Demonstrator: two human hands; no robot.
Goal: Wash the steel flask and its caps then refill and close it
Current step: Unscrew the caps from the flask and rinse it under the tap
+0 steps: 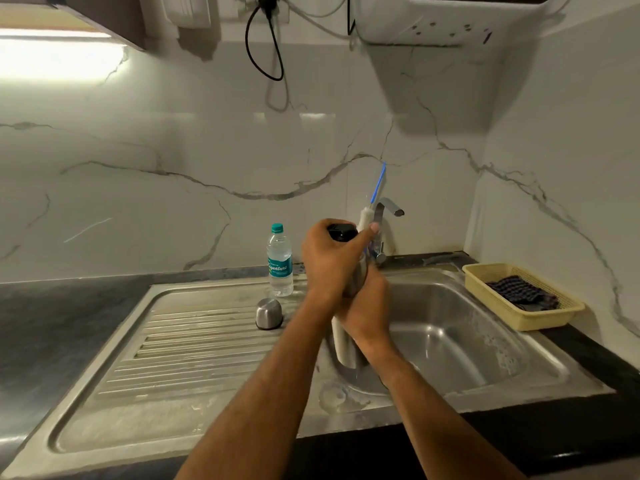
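Over the sink basin [450, 341] I hold the steel flask [356, 278] upright. My right hand [369, 310] wraps its body, and a pale lower stretch shows beneath my wrists. My left hand [329, 261] closes over the black inner cap [341, 233] sitting on the flask's mouth. The steel outer cap [269, 313] rests upside down on the ribbed drainboard [194, 344], left of my hands. A bottle brush [367, 214] with a white head and blue handle stands just behind my left thumb; whether a hand touches it I cannot tell.
A plastic water bottle [280, 261] with a teal cap stands at the back of the drainboard. The faucet [389, 209] rises behind my hands. A yellow basket [485, 275] holding a dark cloth [523, 292] sits on the counter at the right. Soap foam clings to the basin's right wall.
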